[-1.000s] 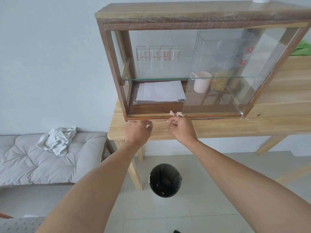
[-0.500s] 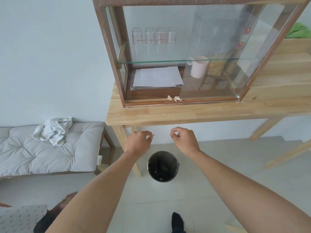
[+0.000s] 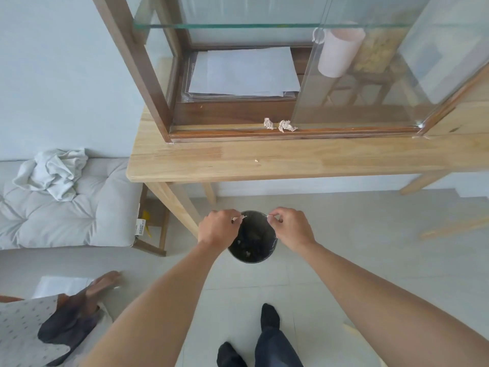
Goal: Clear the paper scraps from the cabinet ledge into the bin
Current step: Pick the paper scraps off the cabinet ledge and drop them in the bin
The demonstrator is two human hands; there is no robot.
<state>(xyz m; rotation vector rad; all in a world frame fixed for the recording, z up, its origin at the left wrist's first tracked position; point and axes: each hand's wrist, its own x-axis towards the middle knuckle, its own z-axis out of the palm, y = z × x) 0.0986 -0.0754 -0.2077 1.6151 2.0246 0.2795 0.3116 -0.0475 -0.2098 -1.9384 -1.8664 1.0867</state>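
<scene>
My left hand and my right hand hover over the black bin on the floor, each pinching a small white paper scrap between thumb and fingers. Several scraps lie inside the bin. Two crumpled paper scraps rest on the wooden cabinet ledge, beside the edge of the sliding glass door. A tiny crumb of paper lies on the table top in front of the cabinet.
The glass-fronted cabinet stands on a light wooden table; it holds paper sheets and a pink mug. A grey cushioned bench with a crumpled cloth is at left. Another person's foot shows at lower left.
Both hands dropped from the cabinet ledge down past the table edge to above the bin, each carrying a scrap. My view tilted downward.
</scene>
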